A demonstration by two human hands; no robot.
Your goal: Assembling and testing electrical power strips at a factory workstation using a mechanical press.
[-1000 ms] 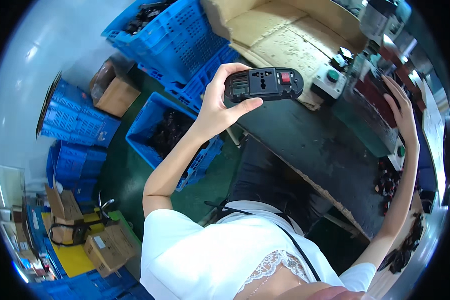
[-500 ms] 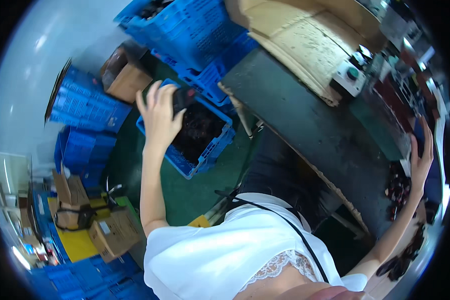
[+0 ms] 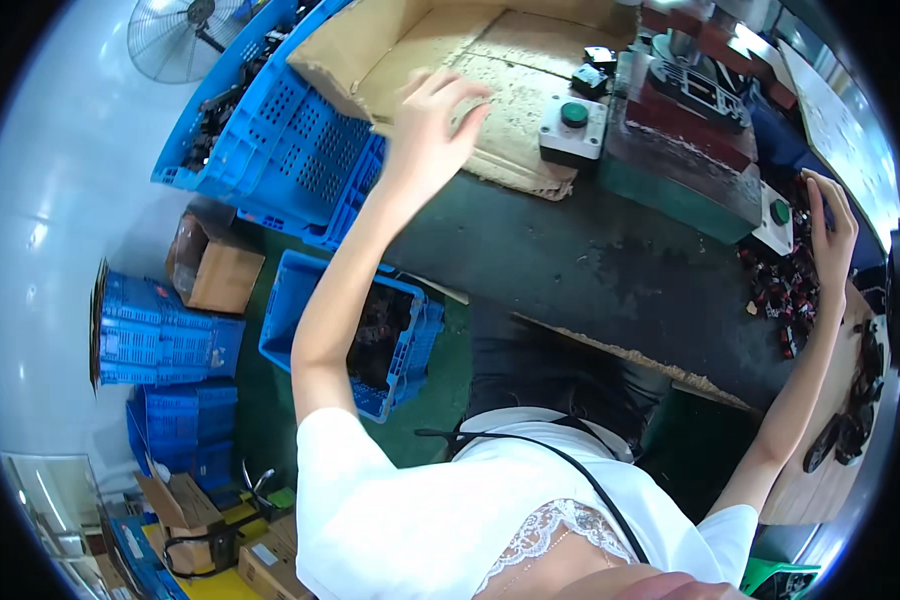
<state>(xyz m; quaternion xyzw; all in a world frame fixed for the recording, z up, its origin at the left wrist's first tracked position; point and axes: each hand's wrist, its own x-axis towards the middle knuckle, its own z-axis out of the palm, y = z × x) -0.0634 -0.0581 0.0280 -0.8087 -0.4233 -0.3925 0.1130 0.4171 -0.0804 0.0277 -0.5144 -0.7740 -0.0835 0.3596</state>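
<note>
My left hand (image 3: 430, 135) is raised over the near-left edge of a flattened cardboard tray (image 3: 470, 165). Its fingers are bent but apart from the thumb, and nothing shows between them. At the right, my right hand (image 3: 832, 235) hovers by a heap of small dark and red parts (image 3: 785, 290), fingers stretched and apart, with no held thing visible. Beside that hand is a white box with a green button (image 3: 778, 215). Between my hands stands a metal press fixture (image 3: 685, 150), with a black slotted part (image 3: 700, 95) on top.
A second green-button box (image 3: 572, 125) stands left of the fixture, near small black-and-white pieces (image 3: 592, 72). A blue crate (image 3: 290, 150) holds dark parts at the left; another blue crate (image 3: 280, 300) sits low beside the dark worktable (image 3: 570, 255). Black ring-shaped parts (image 3: 850, 430) lie at the right.
My left hand has let go of a dark part it held over the low blue crate and moved up and right to the cardboard. My view has turned toward the fixture.
</note>
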